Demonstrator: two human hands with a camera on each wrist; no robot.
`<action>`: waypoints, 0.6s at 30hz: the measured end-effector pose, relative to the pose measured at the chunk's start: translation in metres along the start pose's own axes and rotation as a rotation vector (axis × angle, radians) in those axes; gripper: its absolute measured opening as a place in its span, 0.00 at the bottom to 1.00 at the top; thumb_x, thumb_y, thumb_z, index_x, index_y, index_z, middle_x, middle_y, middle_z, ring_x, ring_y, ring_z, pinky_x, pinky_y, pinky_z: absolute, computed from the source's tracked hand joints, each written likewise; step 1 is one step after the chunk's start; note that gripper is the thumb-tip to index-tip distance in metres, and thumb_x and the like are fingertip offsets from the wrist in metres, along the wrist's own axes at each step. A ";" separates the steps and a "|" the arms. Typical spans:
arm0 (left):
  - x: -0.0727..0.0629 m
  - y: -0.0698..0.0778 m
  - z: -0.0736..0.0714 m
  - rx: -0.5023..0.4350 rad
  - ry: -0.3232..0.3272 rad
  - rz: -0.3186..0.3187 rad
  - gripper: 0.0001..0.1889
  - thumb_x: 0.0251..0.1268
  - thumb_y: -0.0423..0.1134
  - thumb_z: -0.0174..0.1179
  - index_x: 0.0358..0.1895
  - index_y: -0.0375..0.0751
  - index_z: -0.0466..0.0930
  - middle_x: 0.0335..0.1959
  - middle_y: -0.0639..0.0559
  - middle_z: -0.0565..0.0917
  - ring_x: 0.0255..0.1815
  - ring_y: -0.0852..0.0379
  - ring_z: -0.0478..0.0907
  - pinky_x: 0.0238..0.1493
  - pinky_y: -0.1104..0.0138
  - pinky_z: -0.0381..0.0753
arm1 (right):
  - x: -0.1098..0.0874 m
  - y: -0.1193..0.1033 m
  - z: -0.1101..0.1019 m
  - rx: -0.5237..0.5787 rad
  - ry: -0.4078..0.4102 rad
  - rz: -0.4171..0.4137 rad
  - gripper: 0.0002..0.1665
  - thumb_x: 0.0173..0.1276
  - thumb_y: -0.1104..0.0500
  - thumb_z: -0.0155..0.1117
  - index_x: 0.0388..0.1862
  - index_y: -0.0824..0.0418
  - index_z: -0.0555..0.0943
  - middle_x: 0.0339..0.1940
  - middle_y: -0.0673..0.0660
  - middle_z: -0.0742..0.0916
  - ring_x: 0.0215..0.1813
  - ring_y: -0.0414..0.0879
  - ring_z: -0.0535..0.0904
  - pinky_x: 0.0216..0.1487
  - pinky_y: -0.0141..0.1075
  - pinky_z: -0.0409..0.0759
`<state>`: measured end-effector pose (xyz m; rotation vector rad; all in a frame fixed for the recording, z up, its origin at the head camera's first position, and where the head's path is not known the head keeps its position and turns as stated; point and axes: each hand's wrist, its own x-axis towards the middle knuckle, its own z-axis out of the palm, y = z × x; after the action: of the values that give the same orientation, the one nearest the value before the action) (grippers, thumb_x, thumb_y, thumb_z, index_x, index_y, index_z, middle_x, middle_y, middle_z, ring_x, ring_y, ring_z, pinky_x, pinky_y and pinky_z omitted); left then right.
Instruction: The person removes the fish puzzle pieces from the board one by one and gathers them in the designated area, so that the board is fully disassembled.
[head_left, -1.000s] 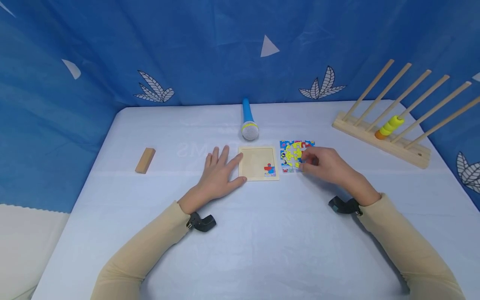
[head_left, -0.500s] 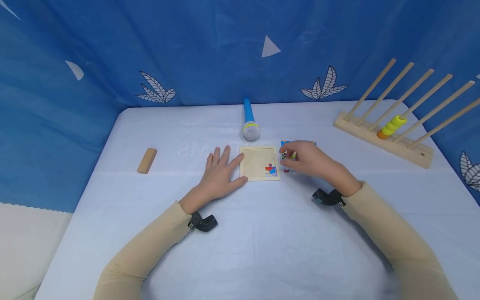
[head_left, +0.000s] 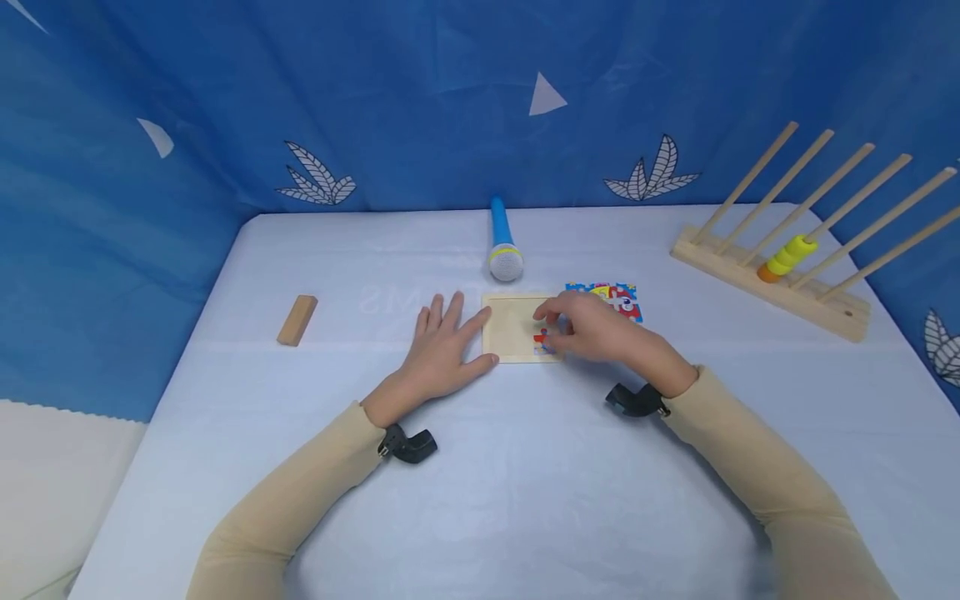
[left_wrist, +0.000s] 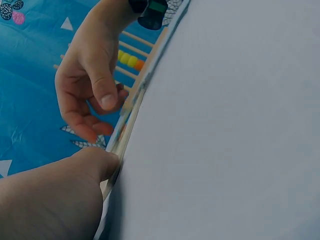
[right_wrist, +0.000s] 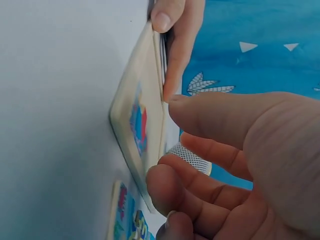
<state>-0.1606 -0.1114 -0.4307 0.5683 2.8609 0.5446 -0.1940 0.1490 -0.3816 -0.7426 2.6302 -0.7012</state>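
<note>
My left hand (head_left: 437, 354) lies with spread fingers on the table, its index finger and thumb at the left edge of the shallow wooden puzzle tray (head_left: 504, 329). A small red and blue group of puzzle pieces (right_wrist: 139, 125) sits in the tray's lower right corner. Over that side of the tray hovers my right hand (head_left: 600, 329). In the right wrist view its thumb and fingers are bent but apart, and I see nothing between them. Just right of the tray lies a colourful jigsaw picture (head_left: 621, 300), partly hidden behind my right hand.
A blue toy microphone (head_left: 504, 246) lies behind the tray. At the back right stands a wooden peg rack (head_left: 780, 283) with yellow and orange beads (head_left: 787, 257) on one peg. A wooden block (head_left: 297, 320) lies to the left. Blue curtain borders the table's back.
My right hand has moved left, from the jigsaw picture to above the tray's right side. The left hand stays at the tray's edge. The view has shifted slightly.
</note>
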 end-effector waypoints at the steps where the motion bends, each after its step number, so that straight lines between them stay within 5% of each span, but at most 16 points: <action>1: 0.000 0.000 0.000 -0.003 -0.001 0.001 0.40 0.69 0.63 0.55 0.81 0.53 0.59 0.85 0.34 0.46 0.85 0.28 0.34 0.80 0.34 0.37 | 0.000 0.000 0.000 -0.003 -0.004 0.004 0.26 0.63 0.59 0.75 0.60 0.62 0.83 0.48 0.57 0.87 0.34 0.44 0.77 0.37 0.33 0.79; 18: 0.000 0.001 0.000 0.000 0.000 -0.003 0.40 0.70 0.62 0.55 0.81 0.53 0.59 0.85 0.35 0.46 0.85 0.29 0.35 0.80 0.35 0.37 | 0.001 -0.003 0.009 -0.062 -0.022 0.005 0.26 0.59 0.56 0.79 0.57 0.60 0.86 0.44 0.55 0.86 0.41 0.47 0.76 0.38 0.34 0.78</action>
<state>-0.1602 -0.1105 -0.4297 0.5643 2.8608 0.5446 -0.1894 0.1429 -0.3873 -0.7567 2.6434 -0.6093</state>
